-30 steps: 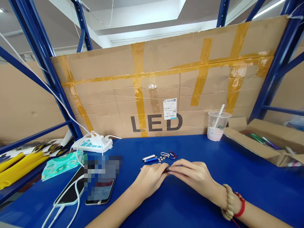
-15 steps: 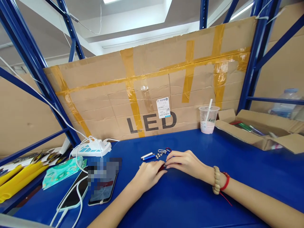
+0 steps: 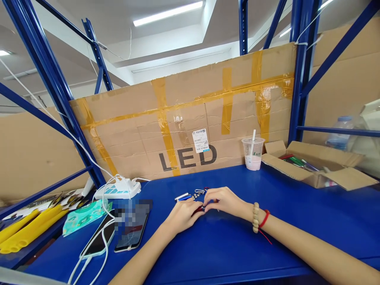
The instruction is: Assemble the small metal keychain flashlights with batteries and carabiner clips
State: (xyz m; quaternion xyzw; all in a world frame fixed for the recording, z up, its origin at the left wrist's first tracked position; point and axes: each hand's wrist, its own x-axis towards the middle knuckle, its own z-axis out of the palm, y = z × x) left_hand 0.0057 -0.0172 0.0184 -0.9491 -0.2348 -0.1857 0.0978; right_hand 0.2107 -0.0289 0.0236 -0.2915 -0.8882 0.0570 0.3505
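Note:
Over the blue tabletop, my left hand (image 3: 184, 215) is closed around a small dark red metal tube (image 3: 198, 209), mostly covered by the fingers. The fingertips of my right hand (image 3: 225, 201) are pinched together at the tube's right end. A bit of red (image 3: 216, 201) shows under the right fingers; its kind is hidden. Just beyond my hands lie a silver tube (image 3: 181, 195) and a blue tube (image 3: 184, 198). Several button cells (image 3: 196, 195) are beside them, near a metal clip (image 3: 199, 191) partly behind the right hand.
Left of me lie two phones (image 3: 99, 237) (image 3: 135, 227), white cables and a power strip (image 3: 118, 190). A plastic cup with a straw (image 3: 253, 154) stands at the back, near an open cardboard box (image 3: 303, 170). A large cardboard sheet (image 3: 142, 134) closes off the rear.
The view has shifted, so things sit a little differently in the frame. My hands stay together at the red tube, and the right fingers have changed their pose slightly.

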